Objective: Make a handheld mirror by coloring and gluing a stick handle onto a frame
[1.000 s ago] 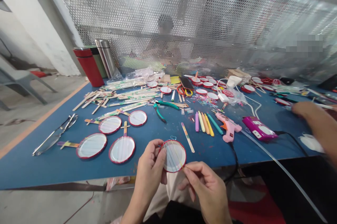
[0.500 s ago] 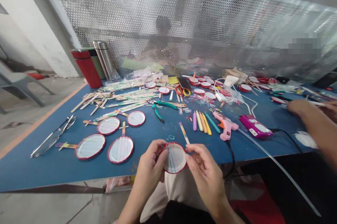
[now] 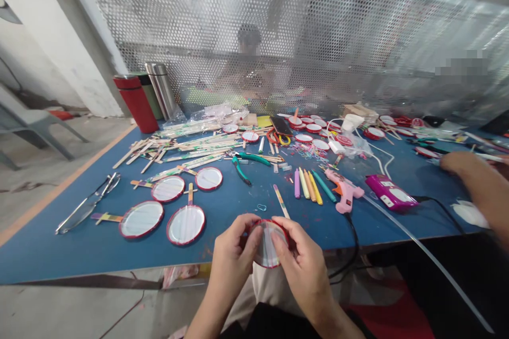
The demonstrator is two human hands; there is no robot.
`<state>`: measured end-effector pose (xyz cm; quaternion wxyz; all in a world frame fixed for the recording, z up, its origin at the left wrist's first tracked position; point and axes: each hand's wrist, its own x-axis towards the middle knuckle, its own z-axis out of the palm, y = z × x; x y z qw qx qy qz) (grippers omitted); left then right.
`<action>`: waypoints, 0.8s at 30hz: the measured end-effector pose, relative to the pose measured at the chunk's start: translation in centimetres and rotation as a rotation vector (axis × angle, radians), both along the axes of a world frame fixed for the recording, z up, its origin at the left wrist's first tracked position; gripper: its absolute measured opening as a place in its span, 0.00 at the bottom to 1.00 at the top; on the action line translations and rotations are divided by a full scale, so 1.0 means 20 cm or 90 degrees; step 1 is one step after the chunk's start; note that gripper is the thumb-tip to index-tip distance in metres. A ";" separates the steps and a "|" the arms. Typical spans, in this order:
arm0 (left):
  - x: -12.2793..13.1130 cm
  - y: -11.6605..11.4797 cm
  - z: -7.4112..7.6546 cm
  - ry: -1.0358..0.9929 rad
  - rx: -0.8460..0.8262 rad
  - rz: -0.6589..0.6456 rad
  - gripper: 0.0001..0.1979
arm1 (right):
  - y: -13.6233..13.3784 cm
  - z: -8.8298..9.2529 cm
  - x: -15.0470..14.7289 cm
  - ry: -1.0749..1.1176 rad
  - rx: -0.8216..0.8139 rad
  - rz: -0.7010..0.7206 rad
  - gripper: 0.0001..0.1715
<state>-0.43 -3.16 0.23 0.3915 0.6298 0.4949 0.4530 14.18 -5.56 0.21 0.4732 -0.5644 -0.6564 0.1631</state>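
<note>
Over the table's front edge, a round disc with a red rim and a clear, greyish face (image 3: 267,254) is held between both my hands. My left hand (image 3: 237,249) grips its left side, thumb on the face and fingers behind. On the opposite side my right hand (image 3: 304,257) has closed on the rim, its thumb also pressing the face. A craft stick with coloured bands (image 3: 280,200) lies just beyond my right fingers, its near end hidden by them. To the left lie several similar red-rimmed discs (image 3: 186,225) with coloured stick handles, some with a small crosspiece.
A pink glue gun (image 3: 345,190), a purple power strip (image 3: 392,192) and several coloured glue sticks (image 3: 310,186) lie to the right. Green-handled pliers (image 3: 242,169), loose sticks (image 3: 194,150) and glasses (image 3: 87,203) are farther left. A co-worker's arm (image 3: 473,180) reaches in from the right.
My right hand has moved left from the disc's edge beside the banded stick and now grips the disc, its thumb on the face. The view has shifted slightly.
</note>
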 end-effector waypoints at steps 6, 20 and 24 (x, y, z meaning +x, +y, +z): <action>0.02 -0.02 -0.03 0.074 0.096 0.043 0.09 | 0.00 -0.02 -0.01 -0.091 0.117 -0.042 0.12; 0.04 -0.04 -0.06 0.124 0.262 0.097 0.11 | -0.05 -0.02 -0.05 -0.170 0.219 -0.103 0.11; 0.04 -0.04 -0.03 0.121 0.165 0.108 0.11 | -0.06 -0.03 -0.06 -0.128 0.192 -0.120 0.11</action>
